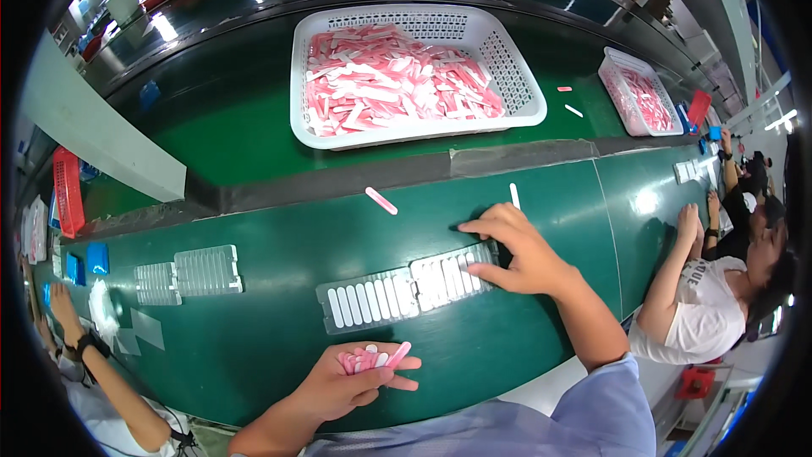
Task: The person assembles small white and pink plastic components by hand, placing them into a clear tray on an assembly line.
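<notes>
My left hand holds a small bunch of pink and white sticks near the front edge of the green belt. My right hand presses its fingers on the right end of a clear plastic tray whose slots hold white sticks. A second clear tray lies joined to its left, also filled with white sticks. One loose pink stick and one white stick lie on the belt just beyond the trays.
A large white basket full of pink and white sticks sits on the far green surface; a smaller one stands at right. Empty clear trays lie on the belt at left. Other people's arms work at left and right.
</notes>
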Demonstrator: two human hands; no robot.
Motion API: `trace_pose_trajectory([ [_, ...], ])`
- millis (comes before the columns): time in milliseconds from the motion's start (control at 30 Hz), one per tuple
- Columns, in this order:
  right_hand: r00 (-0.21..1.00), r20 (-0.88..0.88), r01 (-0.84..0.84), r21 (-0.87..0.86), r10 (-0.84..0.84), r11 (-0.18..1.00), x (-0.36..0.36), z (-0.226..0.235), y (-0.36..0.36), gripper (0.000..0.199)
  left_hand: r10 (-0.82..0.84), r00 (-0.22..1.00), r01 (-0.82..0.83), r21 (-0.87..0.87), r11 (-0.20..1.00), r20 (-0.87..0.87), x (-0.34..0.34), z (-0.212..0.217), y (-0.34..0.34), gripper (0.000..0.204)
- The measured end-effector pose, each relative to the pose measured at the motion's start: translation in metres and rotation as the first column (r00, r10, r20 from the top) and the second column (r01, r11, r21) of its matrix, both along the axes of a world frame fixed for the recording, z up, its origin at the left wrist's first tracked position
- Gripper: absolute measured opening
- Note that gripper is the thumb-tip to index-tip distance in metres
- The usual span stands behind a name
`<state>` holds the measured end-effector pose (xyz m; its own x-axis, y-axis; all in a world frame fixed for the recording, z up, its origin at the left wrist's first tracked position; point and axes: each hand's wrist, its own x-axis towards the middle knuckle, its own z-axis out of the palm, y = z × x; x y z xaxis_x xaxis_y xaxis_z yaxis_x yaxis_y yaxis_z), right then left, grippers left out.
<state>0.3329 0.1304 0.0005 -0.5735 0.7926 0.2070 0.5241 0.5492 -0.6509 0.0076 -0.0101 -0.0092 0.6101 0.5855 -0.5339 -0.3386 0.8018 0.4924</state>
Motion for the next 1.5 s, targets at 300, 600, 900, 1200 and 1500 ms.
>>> trace_pose_trajectory([
  [300,0.962,-0.267,-0.136,-0.300,0.054,0.944,-0.069,0.010,-0.073,0.016,0.008,0.999,-0.001,0.127,0.992,-0.051,0.009,-0.012,-0.009,0.038],
  [600,0.992,0.017,0.089,0.583,-0.121,0.808,-0.003,0.023,-0.044,0.021,0.015,1.000,-0.017,0.078,0.997,0.026,0.002,0.008,-0.002,0.053],
  [900,0.975,0.220,-0.043,0.321,-0.030,0.946,0.022,-0.005,-0.046,0.020,0.065,0.997,-0.064,-0.017,0.998,0.038,0.001,0.009,-0.003,0.049],
  [1200,0.980,-0.165,0.139,0.148,-0.115,0.979,-0.019,0.005,-0.052,0.014,0.017,1.000,-0.017,0.035,0.999,-0.004,0.003,0.005,-0.003,0.041],
  [1500,0.930,-0.367,-0.080,-0.174,0.011,0.982,-0.060,0.009,-0.091,0.008,-0.075,0.994,0.092,0.216,0.972,-0.085,0.014,-0.001,-0.015,0.036],
])
